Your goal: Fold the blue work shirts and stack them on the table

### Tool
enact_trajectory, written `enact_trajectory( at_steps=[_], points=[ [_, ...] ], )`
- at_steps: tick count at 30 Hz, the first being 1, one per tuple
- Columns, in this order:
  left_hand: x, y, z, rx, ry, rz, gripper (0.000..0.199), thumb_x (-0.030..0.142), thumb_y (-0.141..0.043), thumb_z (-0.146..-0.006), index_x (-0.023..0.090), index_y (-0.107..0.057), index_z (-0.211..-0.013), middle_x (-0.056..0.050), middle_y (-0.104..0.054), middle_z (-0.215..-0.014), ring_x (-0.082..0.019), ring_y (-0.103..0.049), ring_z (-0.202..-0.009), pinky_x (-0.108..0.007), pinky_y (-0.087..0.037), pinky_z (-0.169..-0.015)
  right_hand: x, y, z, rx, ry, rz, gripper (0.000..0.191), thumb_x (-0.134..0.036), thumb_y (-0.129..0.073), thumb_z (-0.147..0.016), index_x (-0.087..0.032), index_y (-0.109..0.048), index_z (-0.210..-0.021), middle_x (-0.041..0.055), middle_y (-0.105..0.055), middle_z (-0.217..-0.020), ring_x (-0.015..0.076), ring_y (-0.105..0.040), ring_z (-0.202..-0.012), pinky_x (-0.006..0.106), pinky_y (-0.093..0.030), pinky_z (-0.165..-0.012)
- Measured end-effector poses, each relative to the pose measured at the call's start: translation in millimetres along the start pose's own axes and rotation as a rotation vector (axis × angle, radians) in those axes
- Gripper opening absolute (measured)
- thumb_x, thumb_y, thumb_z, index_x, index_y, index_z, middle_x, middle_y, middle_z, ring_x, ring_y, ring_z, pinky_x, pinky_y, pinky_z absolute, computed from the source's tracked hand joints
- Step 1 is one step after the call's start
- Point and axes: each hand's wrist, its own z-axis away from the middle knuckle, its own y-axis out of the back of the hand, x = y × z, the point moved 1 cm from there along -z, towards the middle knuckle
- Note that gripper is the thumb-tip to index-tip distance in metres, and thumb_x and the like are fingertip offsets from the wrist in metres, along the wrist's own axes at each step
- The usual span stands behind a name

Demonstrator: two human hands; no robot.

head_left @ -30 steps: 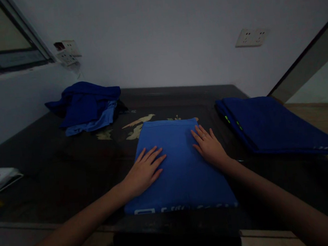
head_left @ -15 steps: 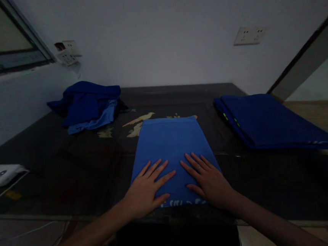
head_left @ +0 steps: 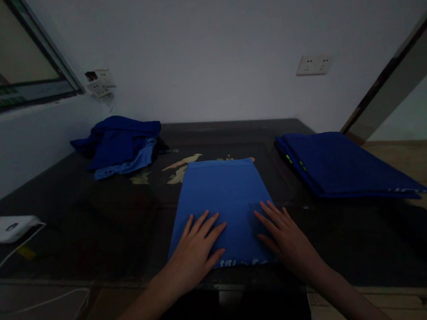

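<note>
While both palms stayed down, the right hand (head_left: 290, 239) had slid outward from the left hand (head_left: 193, 247), baring more of the blue cloth (head_left: 226, 194) between them and spreading the pressure towards its sides. Neither hand gripped anything; their fingers were fanned out flat. Beneath and beyond them on the dark table (head_left: 111, 233), the cloth looked smooth and squared, with pale print (head_left: 241, 262) near the thumbs, perhaps lettering, too dim to read.
</note>
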Motion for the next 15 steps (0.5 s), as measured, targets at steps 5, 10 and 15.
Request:
enact_trajectory(
  at_steps=[5, 10, 15],
  points=[
    [13, 4.2, -15, -0.051, -0.069, 0.163, 0.051, 0.046, -0.044, -0.095, 0.039, -0.034, -0.144, 0.000, -0.030, -0.155, -0.026, -0.024, -0.143, -0.057, -0.023, -0.114, 0, 5, 0, -0.125, -0.036, -0.102, 0.048, -0.037, -0.051, -0.091, -0.027, -0.049, -0.138, 0.0103, -0.043, -0.146, 0.0294, -0.042, -0.134, 0.059, -0.036, -0.106],
    [-64, 36.5, -39, 0.179, 0.178, 0.460, 0.042, 0.042, -0.042, -0.095, 0.024, -0.056, -0.130, -0.005, -0.053, -0.139, -0.022, -0.049, -0.128, -0.039, -0.037, -0.109, 56, 19, -43, -0.022, -0.139, -0.407, 0.036, -0.031, -0.052, -0.089, -0.022, -0.062, -0.122, 0.0088, -0.064, -0.124, 0.0229, -0.061, -0.113, 0.041, -0.048, -0.099],
    [-155, 51.7, -108, 0.325, 0.611, 0.684, 0.035, 0.028, -0.056, -0.084, 0.013, -0.064, -0.115, -0.012, -0.069, -0.112, -0.023, -0.064, -0.103, -0.033, -0.050, -0.089, 117, 8, -144, -0.008, -0.503, -0.635, 0.040, -0.016, -0.065, -0.079, -0.011, -0.061, -0.119, 0.0134, -0.070, -0.104, 0.0210, -0.068, -0.089, 0.035, -0.055, -0.082]
  ],
)
